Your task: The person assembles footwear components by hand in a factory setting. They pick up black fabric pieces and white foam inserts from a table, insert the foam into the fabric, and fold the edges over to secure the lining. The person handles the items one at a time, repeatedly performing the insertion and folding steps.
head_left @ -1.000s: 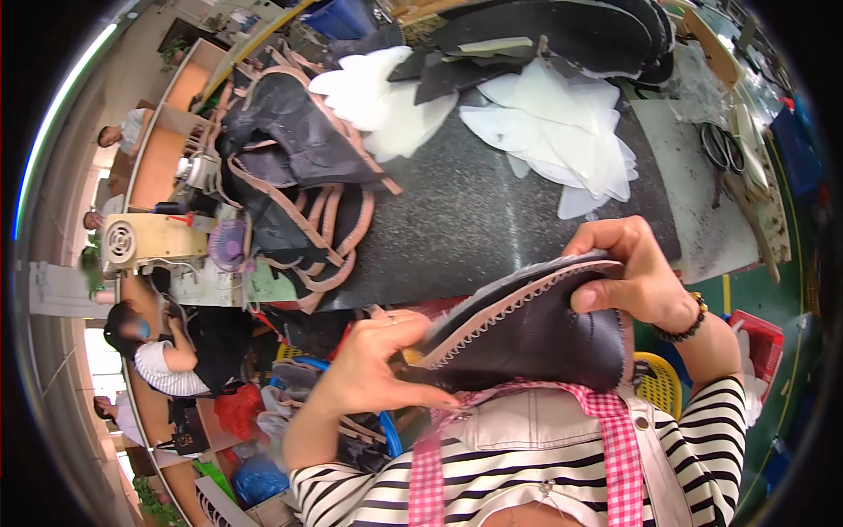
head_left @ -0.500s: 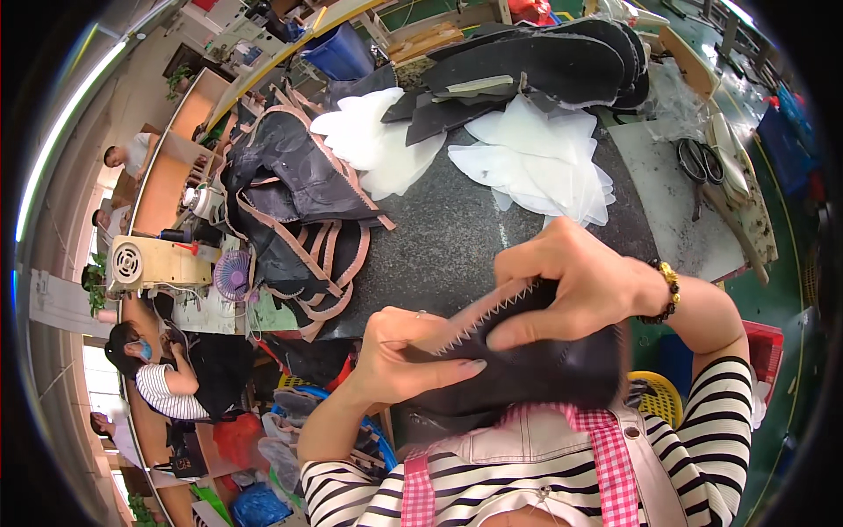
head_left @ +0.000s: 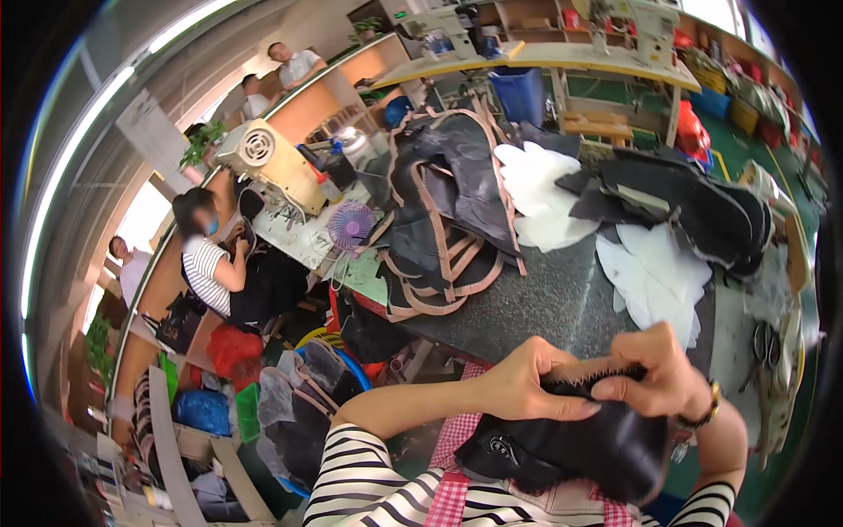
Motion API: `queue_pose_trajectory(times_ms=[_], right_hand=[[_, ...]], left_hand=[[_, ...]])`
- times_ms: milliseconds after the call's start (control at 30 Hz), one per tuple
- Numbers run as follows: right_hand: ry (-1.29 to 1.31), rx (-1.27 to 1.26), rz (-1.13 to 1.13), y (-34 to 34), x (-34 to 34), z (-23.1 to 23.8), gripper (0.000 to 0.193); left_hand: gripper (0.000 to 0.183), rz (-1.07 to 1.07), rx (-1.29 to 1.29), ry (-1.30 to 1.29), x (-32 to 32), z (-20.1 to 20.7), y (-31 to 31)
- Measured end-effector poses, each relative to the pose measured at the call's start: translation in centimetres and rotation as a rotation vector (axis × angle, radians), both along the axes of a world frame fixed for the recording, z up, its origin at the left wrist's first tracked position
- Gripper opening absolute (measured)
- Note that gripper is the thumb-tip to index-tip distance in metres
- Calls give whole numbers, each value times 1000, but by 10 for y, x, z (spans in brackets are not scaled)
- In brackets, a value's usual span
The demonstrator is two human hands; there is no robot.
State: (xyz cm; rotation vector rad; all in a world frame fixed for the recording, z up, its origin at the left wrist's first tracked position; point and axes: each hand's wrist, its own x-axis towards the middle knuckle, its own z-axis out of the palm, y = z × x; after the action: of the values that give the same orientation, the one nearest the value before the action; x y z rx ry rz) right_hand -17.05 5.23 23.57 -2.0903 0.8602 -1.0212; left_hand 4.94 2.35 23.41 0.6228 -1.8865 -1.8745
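Both hands grip a black leather shoe upper (head_left: 606,443) close to my body, its edge bound in a tan strip with pale zigzag stitching. My left hand (head_left: 531,382) pinches one end of this edge between thumb and fingers. At the other end my right hand (head_left: 657,373) is closed on it, thumb pressed to the black side. Metal eyelets show on the lower left of the upper. Beyond my hands, on the dark worktable (head_left: 549,303), lies a heap of similar black pieces with tan edges (head_left: 457,176).
White leaf-shaped sheets (head_left: 654,277) and stacked black pieces (head_left: 711,206) lie on the table, with scissors (head_left: 766,344) at its right. A purple fan (head_left: 350,226) stands by a sewing machine (head_left: 272,167). Left of it sits a person in stripes (head_left: 206,272). A basket of pieces (head_left: 303,395) is beside me.
The view has swung to the left, so the table things appear farther right. Both hands have moved lower with the upper, and its stitched edge now lies more level. Eyelets have come into sight.
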Motion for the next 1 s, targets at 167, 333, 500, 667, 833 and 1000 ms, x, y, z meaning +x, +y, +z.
queue_pose_trajectory(times_ms=[167, 333, 500, 667, 833, 1000], right_hand=[[-126, 251, 115, 0, 10, 1, 48], [-53, 389, 276, -11, -9, 12, 47], [-228, 520, 578, 12, -11, -4, 37], [187, 343, 18, -4, -76, 34, 30], [640, -836, -327, 20, -16, 40, 17], [640, -486, -315, 19, -7, -128, 25]], left_hand=[[43, -154, -366, 213, 3, -6, -6], [48, -80, -411, 240, 2, 3, -6], [49, -225, -436, 471, -3, -6, 18], [51, 44, -1431, 491, -1, 20, -45], [25, 132, -2252, 326, 2, 11, -95], [31, 91, -1936, -234, 16, -137, -82]])
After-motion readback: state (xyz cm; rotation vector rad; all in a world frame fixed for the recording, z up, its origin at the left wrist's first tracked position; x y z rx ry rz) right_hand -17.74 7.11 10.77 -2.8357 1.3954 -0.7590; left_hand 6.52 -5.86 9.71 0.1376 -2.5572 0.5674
